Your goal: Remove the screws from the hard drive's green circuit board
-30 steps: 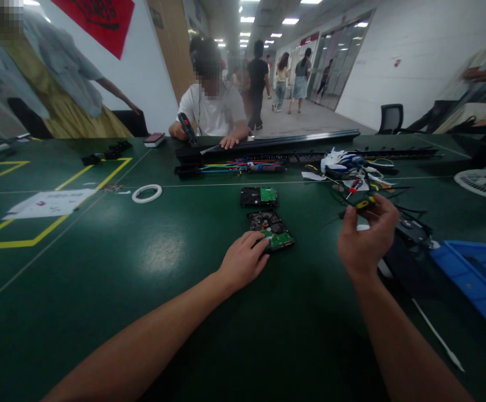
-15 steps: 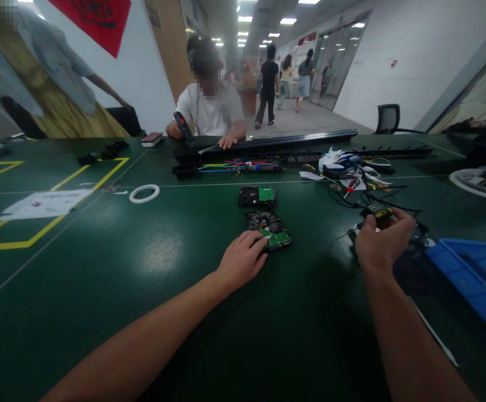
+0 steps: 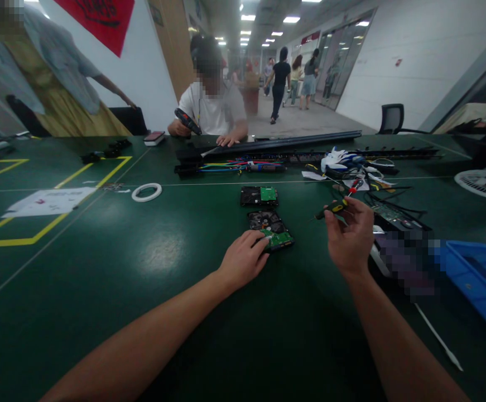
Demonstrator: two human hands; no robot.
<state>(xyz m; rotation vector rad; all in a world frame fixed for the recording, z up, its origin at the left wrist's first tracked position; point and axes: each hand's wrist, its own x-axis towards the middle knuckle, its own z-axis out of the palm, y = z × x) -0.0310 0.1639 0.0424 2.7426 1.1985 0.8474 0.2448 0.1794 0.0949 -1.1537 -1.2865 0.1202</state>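
Note:
My left hand point(image 3: 245, 258) rests on the near corner of a hard drive point(image 3: 271, 228) that lies circuit-board side up on the green table point(image 3: 142, 279); its fingers curl over the drive's edge. A second hard drive point(image 3: 259, 196) lies just behind the first. My right hand point(image 3: 350, 238) is raised to the right of the drives, fingers closed on a small black-and-yellow screwdriver point(image 3: 331, 209) whose tip points left.
Tools, cables and gloves point(image 3: 343, 162) lie behind my right hand. A blue tray point(image 3: 481, 279) sits at the right. A white tape ring point(image 3: 147, 192) and a paper sheet point(image 3: 50, 202) lie left. Across the table a person holds an electric screwdriver point(image 3: 188, 121) over a long black rail point(image 3: 284, 142).
My right hand went right to the tool pile, then came back left and up with the screwdriver. My left hand stayed on the drive.

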